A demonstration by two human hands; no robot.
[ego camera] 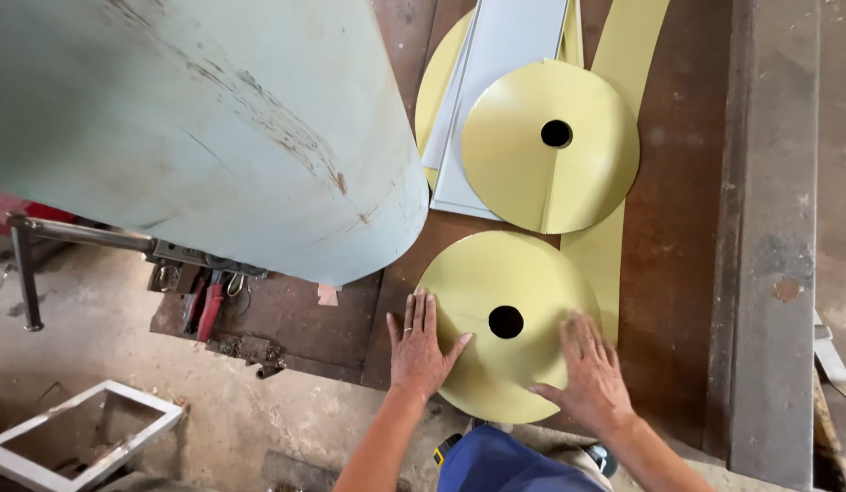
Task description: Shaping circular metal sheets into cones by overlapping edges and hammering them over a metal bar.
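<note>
While both my palms lie flat on the near yellow cone point(509, 273), nothing is gripped: my left hand point(420, 346) presses its left flank with fingers spread and straight, thumb reaching toward the centre hole point(506, 322), and my right hand point(591, 374) rests on its right lower flank, fingers open and together, curled around nothing.

The cone sits at the near edge of the rusty brown workbench point(678, 273), its nearest rim just over that edge, above my blue trousers point(496, 465). I judge it already formed: it is a closed, shallow round shape with the hole at its peak, and I see no open gap on it from here. A second yellow cone point(587, 173) lies beyond it, apart from mine by a narrow strip of bench, with a visible seam line point(550, 191) running from its hole toward me, so I take that one as finished too. Under it lie a pale grey sheet point(505, 55) and curved yellow strips point(623, 55), which look like stock not yet shaped.

My cone has no long axis across the bench, being round; its own axis runs through the hole, pointing up at me, wide base down on the bench. A big pale green drum point(204, 118) hangs over the left.
</note>
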